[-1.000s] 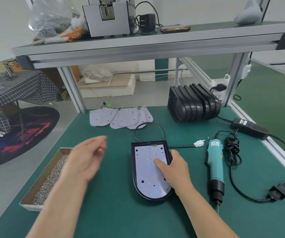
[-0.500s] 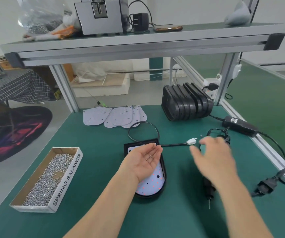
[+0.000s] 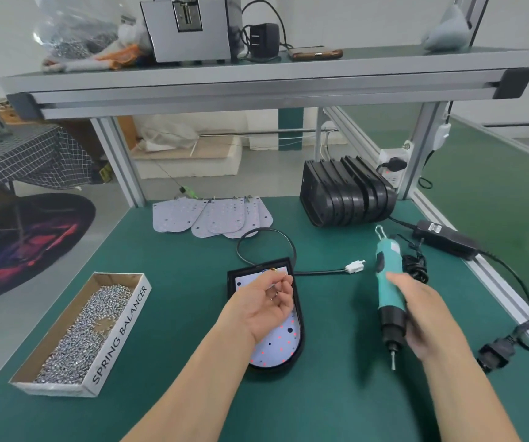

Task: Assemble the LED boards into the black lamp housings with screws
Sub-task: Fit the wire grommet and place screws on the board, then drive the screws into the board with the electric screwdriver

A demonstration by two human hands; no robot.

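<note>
Your left hand (image 3: 264, 303) cupped screws (image 3: 274, 291) above LED board (image 3: 276, 346) in black lamp housing (image 3: 232, 279), frame centre, your right hand (image 3: 419, 317) grasped teal electric screwdriver (image 3: 387, 288), centre right.

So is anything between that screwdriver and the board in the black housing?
Yes: the left hand, cupping screws, is over the upper half of the LED board. Its lower half shows bare, with nothing between it and the screwdriver in the right hand.
</note>
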